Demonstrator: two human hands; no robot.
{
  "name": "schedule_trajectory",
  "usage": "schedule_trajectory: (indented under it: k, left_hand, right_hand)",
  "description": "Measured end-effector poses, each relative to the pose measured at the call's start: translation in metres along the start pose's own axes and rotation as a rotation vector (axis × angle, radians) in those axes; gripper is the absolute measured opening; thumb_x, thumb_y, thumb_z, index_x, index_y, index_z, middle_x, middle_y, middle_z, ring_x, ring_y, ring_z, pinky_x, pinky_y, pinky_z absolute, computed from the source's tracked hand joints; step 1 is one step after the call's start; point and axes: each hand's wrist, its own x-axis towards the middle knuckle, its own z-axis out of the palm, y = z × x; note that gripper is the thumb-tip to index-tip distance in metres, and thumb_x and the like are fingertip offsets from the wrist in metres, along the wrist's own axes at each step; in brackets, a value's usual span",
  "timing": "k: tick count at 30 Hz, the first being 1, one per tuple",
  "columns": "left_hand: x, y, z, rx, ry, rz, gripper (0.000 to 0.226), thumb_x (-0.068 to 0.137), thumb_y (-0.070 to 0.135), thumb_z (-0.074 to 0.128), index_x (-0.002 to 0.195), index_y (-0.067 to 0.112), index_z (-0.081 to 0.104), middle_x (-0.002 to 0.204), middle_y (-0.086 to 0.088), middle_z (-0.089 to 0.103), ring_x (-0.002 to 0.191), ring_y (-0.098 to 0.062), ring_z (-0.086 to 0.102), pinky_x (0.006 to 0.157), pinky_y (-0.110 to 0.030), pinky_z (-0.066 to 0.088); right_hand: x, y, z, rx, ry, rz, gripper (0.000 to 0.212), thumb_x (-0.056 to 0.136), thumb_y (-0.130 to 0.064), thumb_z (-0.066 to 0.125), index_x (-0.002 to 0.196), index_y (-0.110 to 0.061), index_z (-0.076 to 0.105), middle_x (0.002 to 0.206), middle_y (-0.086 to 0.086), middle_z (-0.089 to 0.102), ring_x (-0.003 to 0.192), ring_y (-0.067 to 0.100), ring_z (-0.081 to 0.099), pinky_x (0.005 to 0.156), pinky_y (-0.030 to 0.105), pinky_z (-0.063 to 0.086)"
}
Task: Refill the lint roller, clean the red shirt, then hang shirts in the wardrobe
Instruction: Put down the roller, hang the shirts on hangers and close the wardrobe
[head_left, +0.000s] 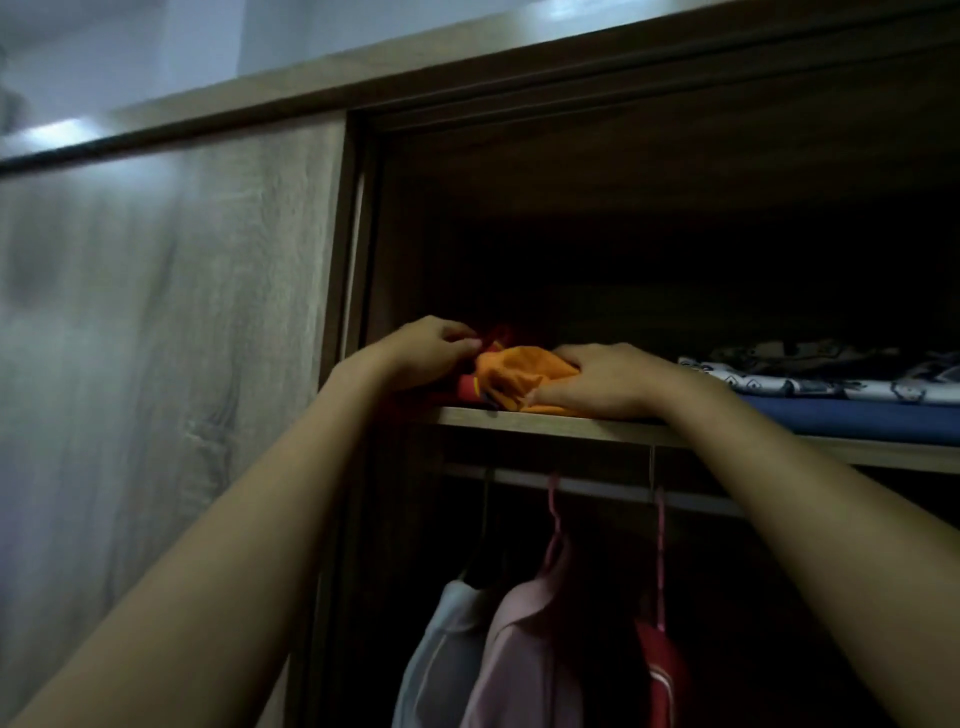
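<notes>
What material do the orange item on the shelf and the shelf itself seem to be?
Orange item: soft woven or knit fabric, matte; it bunches and creases under the hands. Shelf: wood or wood-look laminate board, matte; straight flat edge with grain lines.

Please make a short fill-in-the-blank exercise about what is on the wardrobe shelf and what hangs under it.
1. Both hands rest on an ____ cloth on the shelf.
2. The left hand is nearest the wardrobe's sliding ____.
3. Beside the right hand, a patterned fabric lies on a folded ____ one.
4. The pink garment hangs below the shelf on a ____ hanger.

Missing words: orange; door; blue; pink
</notes>
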Motion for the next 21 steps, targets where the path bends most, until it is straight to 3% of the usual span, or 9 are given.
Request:
schedule_trajectory:
  k: [3, 7, 11, 14, 17, 21]
  left_hand:
    - [0.0, -0.007, 0.002, 0.029, -0.018, 0.014, 0.04, 0.098, 0.035, 0.046, 0.136, 0.025, 0.049, 0.133, -0.003, 0.055, 0.119, -0.022, 0.053, 0.106, -0.046, 0.04]
    - [0.002, -0.008, 0.004, 0.036, -0.029, 0.018, 0.042, 0.098, 0.035, 0.045, 0.139, 0.024, 0.046, 0.134, -0.005, 0.055, 0.119, -0.023, 0.053, 0.105, -0.046, 0.04]
    - [0.003, -0.008, 0.008, 0.03, -0.032, 0.018, 0.041, 0.099, 0.031, 0.045, 0.139, 0.021, 0.046, 0.134, -0.008, 0.054, 0.12, -0.025, 0.051, 0.098, -0.036, 0.04]
    - [0.006, -0.01, 0.01, 0.034, -0.034, 0.016, 0.042, 0.099, 0.032, 0.045, 0.139, 0.023, 0.046, 0.135, -0.008, 0.052, 0.12, -0.026, 0.051, 0.102, -0.041, 0.041]
    - [0.007, -0.009, 0.011, 0.041, -0.02, 0.01, 0.043, 0.099, 0.032, 0.045, 0.14, 0.021, 0.045, 0.136, -0.01, 0.052, 0.121, -0.028, 0.051, 0.105, -0.046, 0.041]
    - [0.004, -0.006, 0.013, 0.094, 0.039, 0.041, 0.042, 0.099, 0.03, 0.046, 0.139, 0.018, 0.047, 0.138, -0.011, 0.052, 0.125, -0.028, 0.049, 0.103, -0.038, 0.039]
  right_hand:
    - [0.01, 0.004, 0.007, -0.04, 0.125, -0.002, 0.023, 0.087, -0.037, 0.061, 0.106, -0.026, 0.061, 0.099, 0.005, 0.061, 0.083, 0.021, 0.057, 0.072, 0.036, 0.049]
    - [0.003, 0.0, 0.014, -0.091, 0.316, -0.05, 0.008, 0.089, -0.027, 0.058, 0.096, -0.025, 0.057, 0.088, 0.002, 0.059, 0.074, 0.018, 0.056, 0.066, 0.036, 0.049]
    - [-0.015, -0.002, 0.016, -0.033, 0.438, -0.114, 0.005, 0.091, -0.03, 0.055, 0.093, -0.026, 0.052, 0.08, 0.0, 0.058, 0.068, 0.017, 0.057, 0.066, 0.04, 0.053]
    - [-0.033, -0.015, 0.016, -0.11, 0.545, -0.143, 0.008, 0.091, -0.034, 0.052, 0.092, -0.027, 0.049, 0.076, -0.003, 0.055, 0.068, 0.018, 0.056, 0.064, 0.041, 0.052]
    - [-0.054, -0.029, 0.017, -0.183, 0.631, -0.167, 0.012, 0.092, -0.036, 0.051, 0.091, -0.026, 0.047, 0.073, -0.007, 0.049, 0.065, 0.012, 0.05, 0.059, 0.032, 0.042]
    - [-0.086, -0.041, 0.023, -0.116, 0.695, -0.138, 0.01, 0.091, -0.034, 0.053, 0.087, -0.027, 0.048, 0.071, -0.008, 0.05, 0.062, 0.005, 0.049, 0.053, 0.024, 0.038]
